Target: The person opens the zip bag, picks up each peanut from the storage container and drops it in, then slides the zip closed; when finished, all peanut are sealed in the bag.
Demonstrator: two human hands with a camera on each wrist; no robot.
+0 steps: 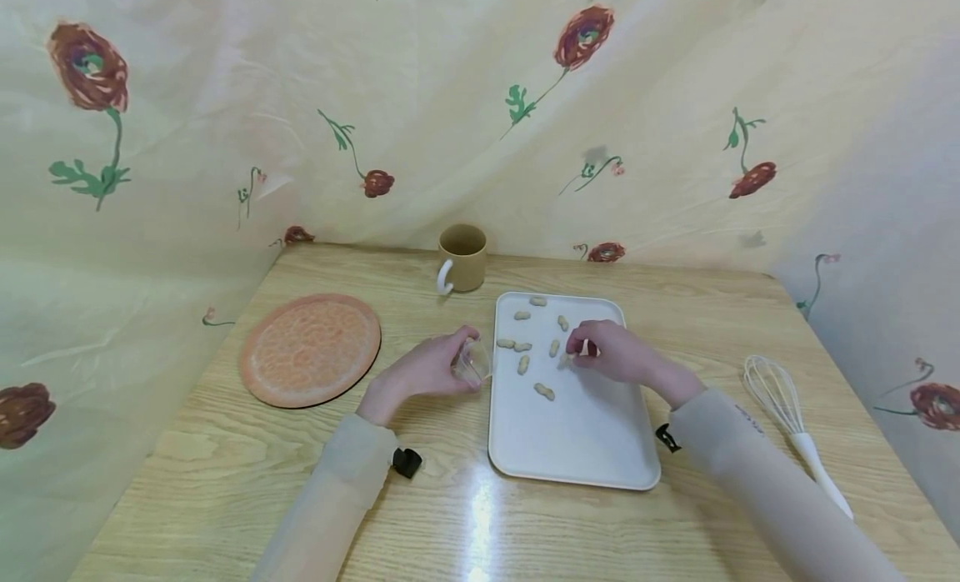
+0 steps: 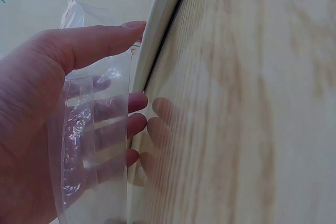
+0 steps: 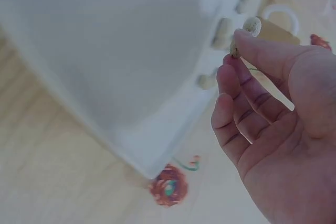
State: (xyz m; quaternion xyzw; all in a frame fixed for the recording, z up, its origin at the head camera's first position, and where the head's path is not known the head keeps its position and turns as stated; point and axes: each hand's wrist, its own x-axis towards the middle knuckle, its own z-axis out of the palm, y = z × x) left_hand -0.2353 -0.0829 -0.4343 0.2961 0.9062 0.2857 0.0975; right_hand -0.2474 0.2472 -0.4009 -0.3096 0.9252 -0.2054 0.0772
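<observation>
A clear plastic bag (image 1: 472,362) rests in my left hand (image 1: 431,367) beside the left edge of the white tray (image 1: 573,449). In the left wrist view my left thumb and fingers curve around the bag (image 2: 79,145). My right hand (image 1: 615,353) is over the tray's right part, and in the right wrist view its thumb and fingertip pinch a peanut (image 3: 234,49). Several unshelled peanuts, one of them (image 1: 544,391) nearest the tray's middle, lie scattered on the tray's far half. Whether the bag holds anything cannot be seen.
A tan mug (image 1: 462,261) with a white handle stands behind the tray. An orange round mat (image 1: 311,348) lies at the left of the wooden table (image 1: 420,532). A whisk (image 1: 802,436) with a white handle lies on the right, beside my right forearm. Flowered cloth hangs behind.
</observation>
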